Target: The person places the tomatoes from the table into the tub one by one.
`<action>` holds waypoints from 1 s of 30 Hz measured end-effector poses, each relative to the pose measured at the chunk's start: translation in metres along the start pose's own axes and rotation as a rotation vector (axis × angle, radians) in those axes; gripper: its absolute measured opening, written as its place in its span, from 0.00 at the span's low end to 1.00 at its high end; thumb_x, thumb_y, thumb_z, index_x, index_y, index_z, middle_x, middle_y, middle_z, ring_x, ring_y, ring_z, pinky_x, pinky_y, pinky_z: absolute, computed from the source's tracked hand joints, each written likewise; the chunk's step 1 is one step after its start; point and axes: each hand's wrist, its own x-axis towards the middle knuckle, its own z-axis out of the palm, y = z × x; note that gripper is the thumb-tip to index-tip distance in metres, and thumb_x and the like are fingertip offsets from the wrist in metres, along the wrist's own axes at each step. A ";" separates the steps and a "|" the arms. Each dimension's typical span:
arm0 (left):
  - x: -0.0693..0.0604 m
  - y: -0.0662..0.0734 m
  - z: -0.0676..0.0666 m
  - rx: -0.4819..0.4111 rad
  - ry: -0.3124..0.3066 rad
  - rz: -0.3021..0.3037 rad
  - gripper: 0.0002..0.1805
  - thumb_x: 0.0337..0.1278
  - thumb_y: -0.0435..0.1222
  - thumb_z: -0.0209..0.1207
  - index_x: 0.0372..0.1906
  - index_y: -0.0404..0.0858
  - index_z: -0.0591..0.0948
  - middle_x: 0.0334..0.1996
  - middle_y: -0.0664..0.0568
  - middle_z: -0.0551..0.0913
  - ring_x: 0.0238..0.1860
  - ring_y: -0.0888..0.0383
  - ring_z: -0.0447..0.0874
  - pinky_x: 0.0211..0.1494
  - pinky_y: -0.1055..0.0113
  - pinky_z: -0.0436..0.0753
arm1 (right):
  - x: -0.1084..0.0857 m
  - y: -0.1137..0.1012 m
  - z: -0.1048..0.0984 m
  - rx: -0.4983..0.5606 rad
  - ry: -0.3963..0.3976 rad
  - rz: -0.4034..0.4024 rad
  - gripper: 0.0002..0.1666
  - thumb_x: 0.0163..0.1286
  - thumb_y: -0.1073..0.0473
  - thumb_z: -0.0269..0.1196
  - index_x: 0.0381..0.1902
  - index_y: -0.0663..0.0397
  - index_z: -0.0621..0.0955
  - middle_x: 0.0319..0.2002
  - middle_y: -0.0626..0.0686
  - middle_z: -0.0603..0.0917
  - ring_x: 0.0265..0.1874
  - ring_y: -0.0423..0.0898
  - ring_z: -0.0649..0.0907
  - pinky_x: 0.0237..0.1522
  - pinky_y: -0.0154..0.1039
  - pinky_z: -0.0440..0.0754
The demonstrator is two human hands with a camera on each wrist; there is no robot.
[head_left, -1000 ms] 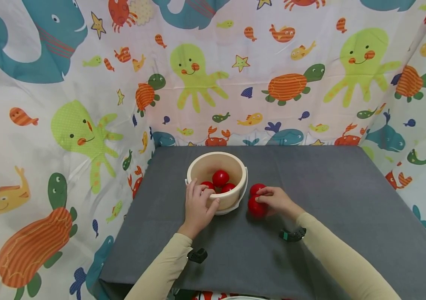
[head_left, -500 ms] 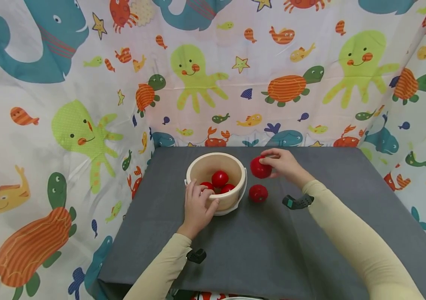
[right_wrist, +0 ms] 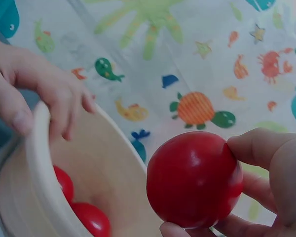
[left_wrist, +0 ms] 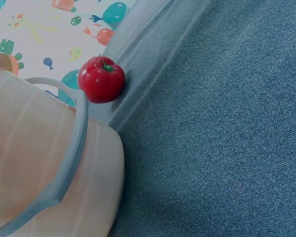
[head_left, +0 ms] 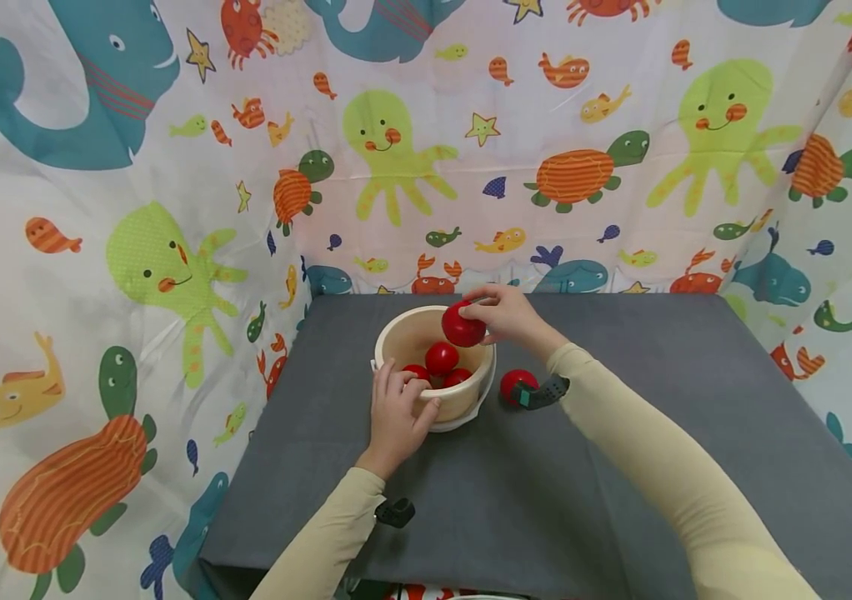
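Observation:
A cream bucket (head_left: 456, 405) stands on the dark cloth, with several red tomatoes (head_left: 442, 357) inside. My left hand (head_left: 393, 417) grips its near rim, fingers over the inside and thumb outside, as the right wrist view shows. Above the bucket's right rim, my right hand (head_left: 510, 317) holds a round, shiny red tomato (right_wrist: 195, 180) between thumb and fingers. Another tomato (left_wrist: 102, 80), lobed and with a green stem, lies on the cloth right of the bucket. In the head view the right wrist strap partly covers this tomato (head_left: 513, 382).
The bucket's pale handle (left_wrist: 78, 143) hangs down along its side. Dark cloth (head_left: 666, 400) covers the table. A curtain (head_left: 426, 167) printed with sea animals rises behind and on both sides. Something red and white (head_left: 433, 592) shows below the table's front edge.
My right hand has picked up a tomato from beside the bucket, lifted it, and carried it left over the bucket's rim. My left hand has stayed on the rim.

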 end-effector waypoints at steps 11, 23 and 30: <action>0.000 0.000 0.001 0.004 0.001 0.008 0.16 0.61 0.48 0.59 0.42 0.40 0.84 0.46 0.43 0.82 0.67 0.33 0.72 0.73 0.28 0.63 | 0.006 0.010 0.043 -0.023 -0.026 -0.018 0.24 0.69 0.54 0.66 0.63 0.49 0.79 0.61 0.61 0.83 0.55 0.59 0.84 0.46 0.49 0.90; 0.000 -0.002 0.002 0.020 0.021 0.024 0.15 0.60 0.47 0.59 0.41 0.40 0.83 0.45 0.43 0.82 0.67 0.34 0.72 0.73 0.30 0.63 | 0.007 0.022 0.054 -0.106 -0.024 0.004 0.22 0.70 0.54 0.65 0.60 0.51 0.82 0.56 0.60 0.86 0.45 0.59 0.86 0.44 0.49 0.90; 0.000 -0.001 0.001 0.012 -0.001 0.001 0.16 0.61 0.48 0.58 0.42 0.40 0.83 0.46 0.43 0.82 0.69 0.38 0.68 0.74 0.29 0.62 | 0.005 0.023 0.053 -0.094 -0.024 0.019 0.22 0.71 0.53 0.64 0.61 0.51 0.81 0.58 0.60 0.85 0.46 0.57 0.86 0.43 0.47 0.90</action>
